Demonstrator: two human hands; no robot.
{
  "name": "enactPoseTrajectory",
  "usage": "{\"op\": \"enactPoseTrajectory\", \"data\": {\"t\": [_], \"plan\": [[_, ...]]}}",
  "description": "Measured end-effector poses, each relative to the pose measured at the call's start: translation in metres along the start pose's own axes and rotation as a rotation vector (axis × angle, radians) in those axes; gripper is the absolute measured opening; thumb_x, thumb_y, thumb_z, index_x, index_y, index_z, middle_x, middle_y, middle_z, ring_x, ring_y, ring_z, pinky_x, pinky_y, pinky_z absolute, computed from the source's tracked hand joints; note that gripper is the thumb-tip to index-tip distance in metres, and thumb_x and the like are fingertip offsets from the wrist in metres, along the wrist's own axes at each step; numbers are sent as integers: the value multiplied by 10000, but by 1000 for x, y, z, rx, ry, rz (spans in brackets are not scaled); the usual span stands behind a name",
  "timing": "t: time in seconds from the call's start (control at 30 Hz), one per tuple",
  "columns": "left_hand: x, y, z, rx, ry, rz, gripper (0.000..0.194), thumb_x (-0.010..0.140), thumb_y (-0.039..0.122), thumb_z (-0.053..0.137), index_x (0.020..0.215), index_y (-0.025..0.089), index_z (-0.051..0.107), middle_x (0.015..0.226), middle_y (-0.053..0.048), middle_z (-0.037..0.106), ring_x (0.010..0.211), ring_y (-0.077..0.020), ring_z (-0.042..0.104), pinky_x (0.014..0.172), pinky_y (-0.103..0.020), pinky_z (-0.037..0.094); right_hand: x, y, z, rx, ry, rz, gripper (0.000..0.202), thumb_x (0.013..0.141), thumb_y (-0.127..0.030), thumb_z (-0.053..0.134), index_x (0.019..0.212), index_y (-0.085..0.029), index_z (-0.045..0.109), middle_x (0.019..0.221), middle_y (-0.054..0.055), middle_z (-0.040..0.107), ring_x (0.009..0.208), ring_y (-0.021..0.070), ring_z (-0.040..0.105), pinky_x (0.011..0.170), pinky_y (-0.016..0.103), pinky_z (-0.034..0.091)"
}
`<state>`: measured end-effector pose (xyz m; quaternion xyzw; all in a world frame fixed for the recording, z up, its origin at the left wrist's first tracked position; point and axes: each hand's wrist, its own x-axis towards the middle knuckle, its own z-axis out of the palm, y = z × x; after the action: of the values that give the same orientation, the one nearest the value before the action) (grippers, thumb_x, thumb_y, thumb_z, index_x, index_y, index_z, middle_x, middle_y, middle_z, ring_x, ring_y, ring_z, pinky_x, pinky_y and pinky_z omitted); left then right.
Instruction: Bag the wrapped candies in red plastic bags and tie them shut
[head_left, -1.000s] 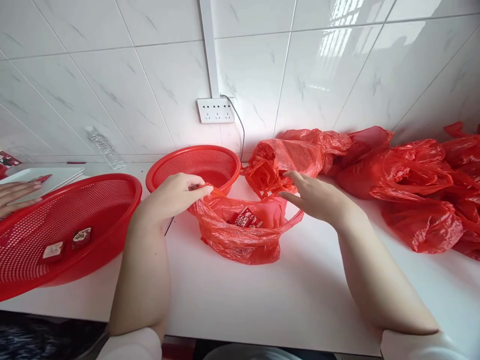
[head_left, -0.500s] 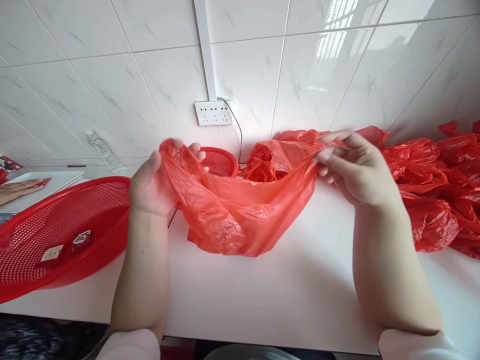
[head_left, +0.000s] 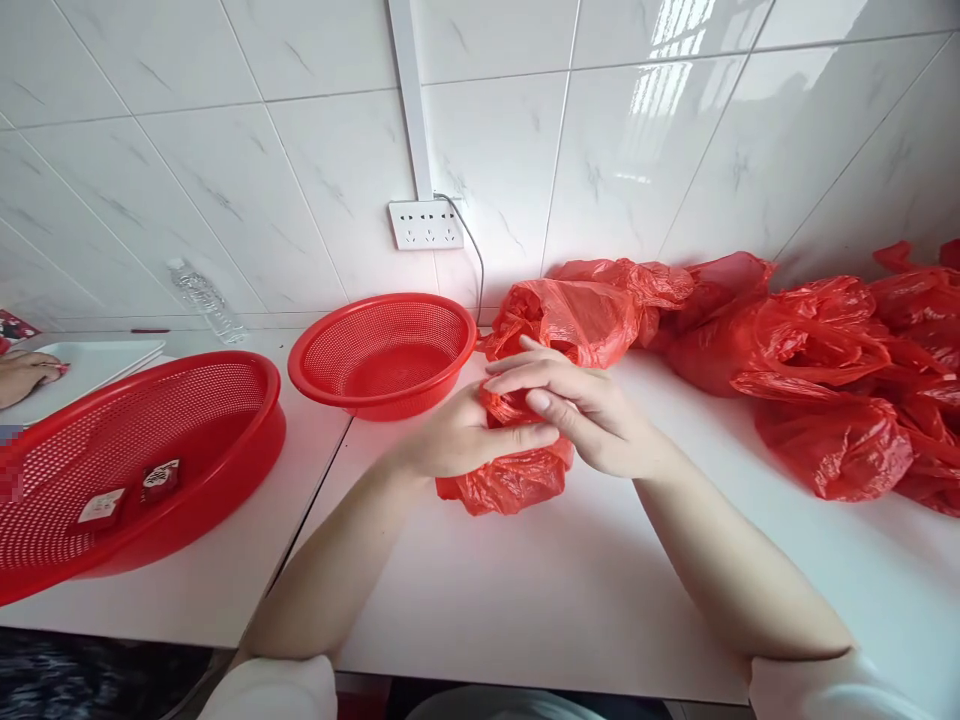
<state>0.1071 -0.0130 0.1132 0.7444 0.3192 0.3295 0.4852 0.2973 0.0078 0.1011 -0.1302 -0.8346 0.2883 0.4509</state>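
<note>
Red film, thin and crinkled: head view, the only one. One bag [head_left: 514, 485] sits mid-desk [head_left: 540, 610], right in front of the person, its top bunched between two bare hands. Left hand [head_left: 459, 432]: thumb laid along the near side, grip apparently clamped on the bunched film, fingertips hidden. Right hand [head_left: 596, 412]: laid over the top from the other side, fingers reaching across to the left one; whether its grip is clamped on film cannot be told.

Step in hand, by judgement: gathering the bag's top. Best done with the left grip firm and low on the neck, the right collecting loose film evenly, base kept on the desk. Hard pulling could tear film this thin.

Around: small basket [head_left: 397, 404] close behind the left hand; big basket [head_left: 251, 465] further left, two packets [head_left: 160, 481] [head_left: 101, 506] inside. Beyond it, a co-worker's hand [head_left: 28, 378] at a white tray [head_left: 112, 362]. Clear bottle [head_left: 208, 302] by the wall.

In the way: another bag [head_left: 592, 318] just behind the hands, crowding the far side; piled bags [head_left: 836, 440] limit room rightward. Near side offers more space.
</note>
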Motion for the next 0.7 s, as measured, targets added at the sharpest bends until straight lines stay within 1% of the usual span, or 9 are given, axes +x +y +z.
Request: {"op": "enactPoseTrajectory", "data": {"t": [0.1, 0.17, 0.23, 0.3, 0.43, 0.5, 0.57, 0.63, 0.7], "plan": [[2, -4, 7, -116, 5, -81, 323, 957, 469, 517, 845, 183, 619, 527, 64, 376, 441, -62, 366, 447, -208, 358, 1, 9, -1, 110, 142, 22, 179, 982, -272, 521, 1123, -240, 626, 1095, 66, 656, 977, 190, 641, 865, 369, 546], [2, -7, 5, -187, 52, -100, 354, 985, 471, 457, 868, 175, 612, 499, 79, 342, 407, -53, 302, 426, -203, 327, 2, 15, -5, 207, 132, 93, 178, 947, -270, 589, 1120, -229, 602, 1069, 62, 628, 887, 170, 631, 790, 342, 556], [3, -9, 1, -244, 90, -82, 356, 997, 464, 432, 902, 169, 609, 487, 77, 377, 406, -58, 317, 442, -205, 352, 2, 17, -8, 272, 46, 144, 167, 931, -260, 613, 1090, -215, 587, 1016, 52, 607, 824, 152, 611, 752, 331, 551], [4, -10, -1, -274, 101, -76, 358, 999, 464, 428, 888, 166, 593, 484, 63, 421, 430, -69, 377, 460, -205, 370, 2, 18, -8, 266, 21, 167, 132, 919, -245, 628, 1036, -204, 582, 970, 41, 589, 809, 145, 593, 752, 327, 541], [5, -10, -1, -232, 140, -116, 395, 992, 489, 435, 795, 167, 551, 473, 43, 480, 418, -63, 416, 440, -191, 344, 2, 20, -9, 190, 69, 180, 122, 886, -224, 666, 969, -203, 579, 914, 23, 572, 798, 140, 577, 727, 304, 521], [5, -11, -3, -252, 176, -144, 398, 989, 510, 429, 853, 167, 580, 492, 37, 528, 357, -42, 355, 387, -184, 284, 2, 19, -12, 154, 149, 176, 121, 890, -229, 660, 979, -210, 581, 912, 23, 576, 799, 144, 581, 704, 296, 516], [7, -14, -7, -322, 223, -162, 389, 981, 522, 440, 982, 177, 620, 525, 40, 557, 329, -26, 303, 362, -177, 249, 0, 16, -17, 98, 235, 134, 104, 894, -218, 650, 972, -219, 582, 911, 24, 586, 801, 146, 586, 701, 294, 514], [10, -19, -12, -441, 254, -180, 365, 971, 508, 476, 1076, 199, 638, 509, 60, 514, 346, -27, 318, 383, -164, 298, -2, 11, -20, -9, 184, 54, 84, 885, -170, 644, 926, -218, 589, 890, 21, 608, 806, 150, 598, 730, 301, 515], [11, -23, -17, -583, 243, -208, 302, 968, 450, 509, 1069, 207, 656, 530, 58, 506, 394, -31, 393, 433, -148, 369, -4, 4, -20, -140, -7, -16, 105, 881, -111, 614, 893, -215, 599, 873, 18, 632, 797, 148, 607, 743, 302, 512]]}}
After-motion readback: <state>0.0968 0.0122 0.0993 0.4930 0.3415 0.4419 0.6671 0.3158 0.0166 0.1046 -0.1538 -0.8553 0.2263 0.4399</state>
